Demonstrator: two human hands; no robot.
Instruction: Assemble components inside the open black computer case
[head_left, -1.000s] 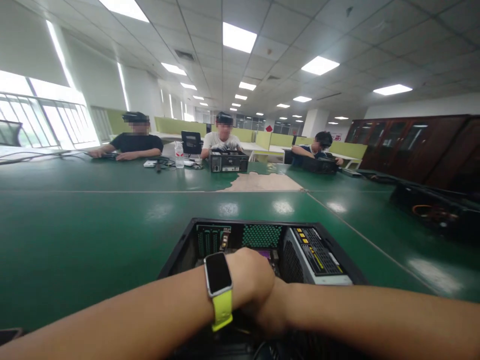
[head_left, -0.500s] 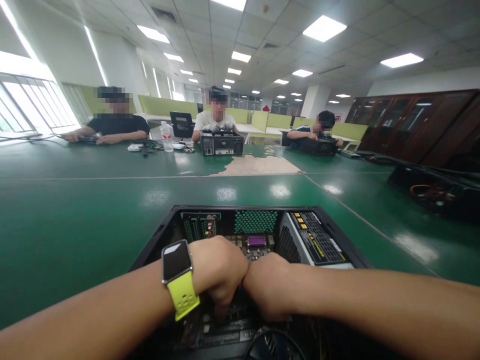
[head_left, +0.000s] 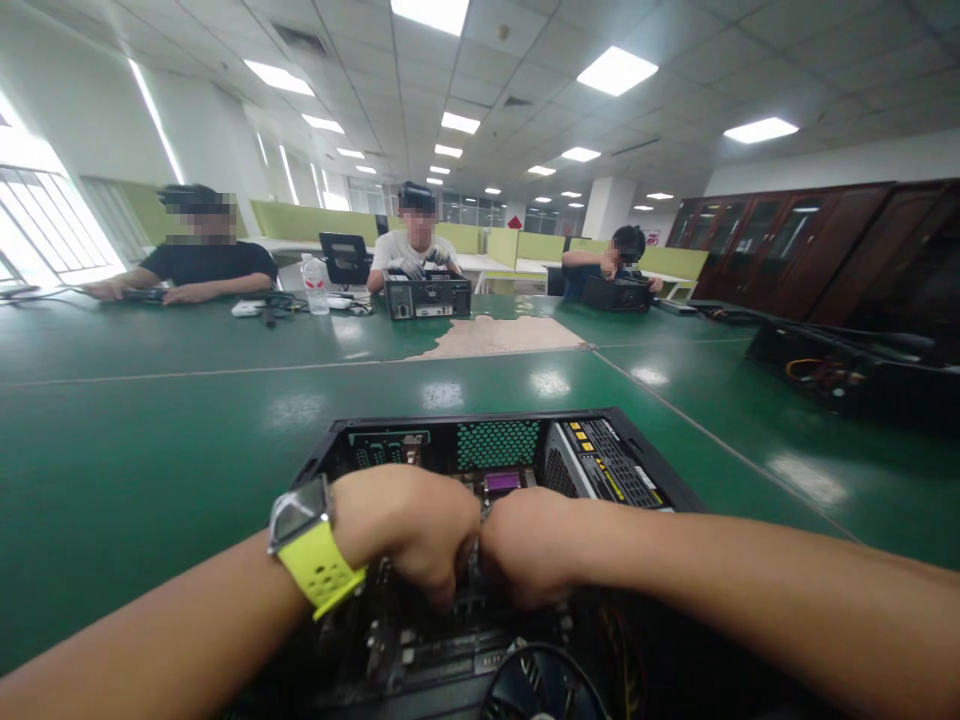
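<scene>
Hands now side by side, no longer stacked with the left wrist over the right; purple port connector (head_left: 502, 482) uncovered near the case's far edge. Suggests both are now working one spot on the motherboard (head_left: 409, 640). Left hand (head_left: 420, 525) and right hand (head_left: 529, 540) curled narrow, knuckles nearly touching, fingers down inside the case; fingertips hidden, can't tell what's gripped. Open PC case (head_left: 499, 445) on near side of green table (head_left: 187, 420), power supply (head_left: 604, 465) in its far right corner, cooling fan (head_left: 541, 690) nearer.
</scene>
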